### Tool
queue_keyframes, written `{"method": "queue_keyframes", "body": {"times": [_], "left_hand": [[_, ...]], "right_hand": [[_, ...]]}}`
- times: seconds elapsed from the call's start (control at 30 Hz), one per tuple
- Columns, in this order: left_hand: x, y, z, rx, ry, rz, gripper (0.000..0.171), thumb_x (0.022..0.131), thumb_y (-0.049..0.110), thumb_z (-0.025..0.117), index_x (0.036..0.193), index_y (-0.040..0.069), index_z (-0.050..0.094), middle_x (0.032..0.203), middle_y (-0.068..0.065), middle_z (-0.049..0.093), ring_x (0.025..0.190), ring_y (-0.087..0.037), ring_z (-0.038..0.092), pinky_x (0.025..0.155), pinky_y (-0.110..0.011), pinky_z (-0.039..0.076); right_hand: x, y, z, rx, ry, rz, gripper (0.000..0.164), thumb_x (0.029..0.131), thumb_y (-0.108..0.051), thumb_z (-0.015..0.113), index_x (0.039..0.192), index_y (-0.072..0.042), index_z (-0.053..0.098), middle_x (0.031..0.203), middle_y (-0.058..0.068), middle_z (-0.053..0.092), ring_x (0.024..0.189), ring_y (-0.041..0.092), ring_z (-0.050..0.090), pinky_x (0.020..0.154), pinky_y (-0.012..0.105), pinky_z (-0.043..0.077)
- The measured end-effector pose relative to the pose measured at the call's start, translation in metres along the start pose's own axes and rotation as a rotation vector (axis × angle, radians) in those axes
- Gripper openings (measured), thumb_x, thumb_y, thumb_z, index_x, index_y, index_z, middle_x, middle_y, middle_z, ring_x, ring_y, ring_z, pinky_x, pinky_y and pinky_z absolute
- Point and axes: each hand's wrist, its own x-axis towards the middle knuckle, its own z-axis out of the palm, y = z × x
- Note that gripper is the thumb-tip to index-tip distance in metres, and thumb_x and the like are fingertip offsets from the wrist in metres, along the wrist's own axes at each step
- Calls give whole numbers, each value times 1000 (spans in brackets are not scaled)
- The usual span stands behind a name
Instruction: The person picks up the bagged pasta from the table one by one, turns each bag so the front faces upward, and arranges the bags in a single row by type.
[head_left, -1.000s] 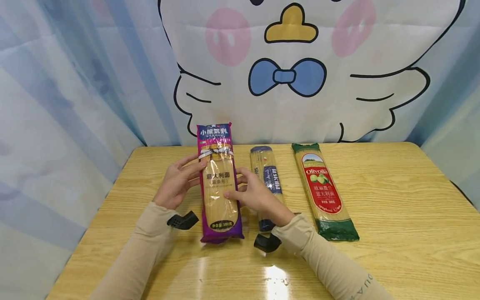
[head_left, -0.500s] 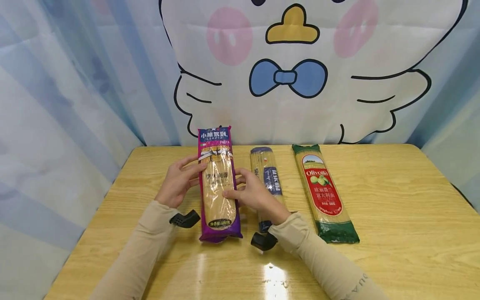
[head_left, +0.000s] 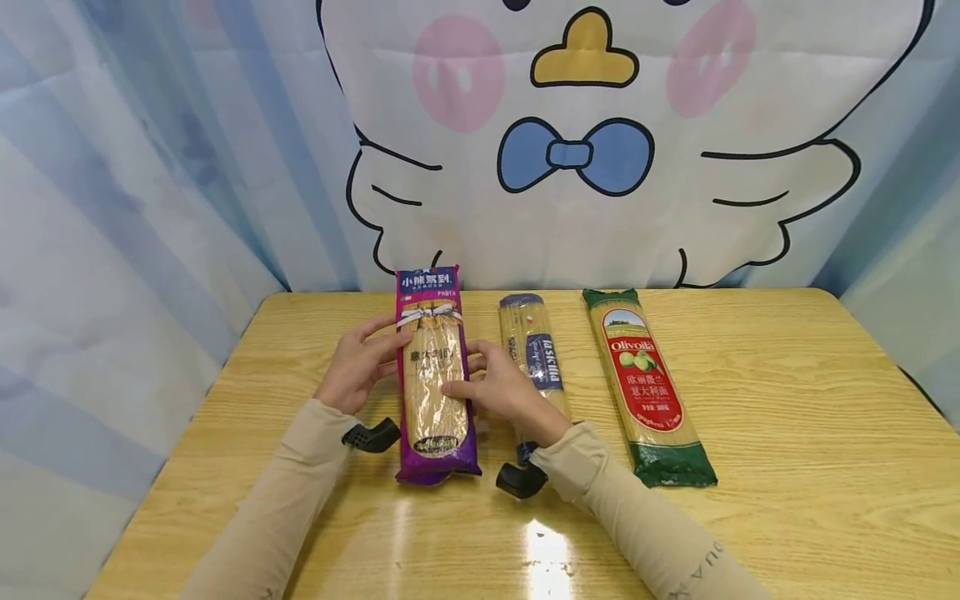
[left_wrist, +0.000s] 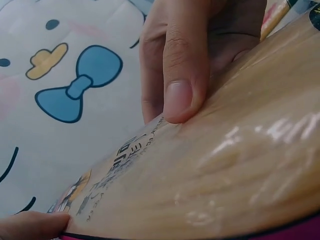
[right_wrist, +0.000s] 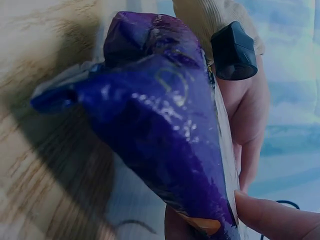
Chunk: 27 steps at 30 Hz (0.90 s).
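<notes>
A purple-edged bag of spaghetti [head_left: 431, 412] with a clear front is held between both hands, left of the middle. My left hand [head_left: 354, 367] grips its left edge, thumb on the front. From the right, my right hand [head_left: 510, 390] grips the other edge with its thumb on the clear film; most of its other fingers are hidden behind. In the right wrist view the bag's purple underside [right_wrist: 160, 115] appears raised off the table at the near part. The left wrist view shows the right thumb [left_wrist: 182, 95] pressing the film.
Beside the right hand lies a blue-ended spaghetti pack [head_left: 542, 358], partly covered by that hand. Farther right is a green-ended spaghetti pack [head_left: 648, 383] with a red label. A curtain with a cartoon bird [head_left: 570, 225] hangs behind the wooden table [head_left: 795, 467].
The purple bag's top end has come down toward the table, and its bottom end has shifted slightly left. Both hands keep their hold. The other two packs stay where they were.
</notes>
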Motion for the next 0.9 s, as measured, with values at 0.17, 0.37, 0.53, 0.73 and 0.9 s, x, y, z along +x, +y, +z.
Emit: {"method": "queue_keyframes", "body": {"times": [0.17,0.37,0.53,0.73,0.9], "left_hand": [[4,-5,1,17,17,-36,58,95,12,67,147,4,44,107,-7,67,84,-12,72,80,-28,61],[9,-10,3,18,17,-54,56,96,12,67,146,3,45,107,-8,67,83,-12,71,77,-27,61],[12,-16,2,45,37,-70,57,95,11,67,146,1,44,101,-8,70,79,-11,71,74,-26,62],[14,-21,3,109,60,-56,55,96,10,66,146,0,45,94,-7,72,72,-9,70,67,-23,61],[13,-23,4,168,51,-28,53,97,10,64,145,-3,45,114,-22,71,69,-6,68,63,-22,59]], "right_hand": [[1,3,-1,6,-11,30,63,88,-10,76,140,-1,43,116,19,62,79,25,70,68,38,63],[3,8,-3,-14,-11,61,65,87,-12,77,141,-2,42,120,19,60,72,27,70,65,41,63],[4,11,-2,-13,-16,66,62,87,-9,76,139,1,43,119,21,60,72,27,70,65,40,63],[6,14,1,-4,-27,75,57,88,-4,73,136,3,43,115,21,60,77,25,69,67,37,63],[7,15,2,-29,-38,83,58,88,-3,72,137,4,43,115,21,60,84,25,68,71,35,63]]}}
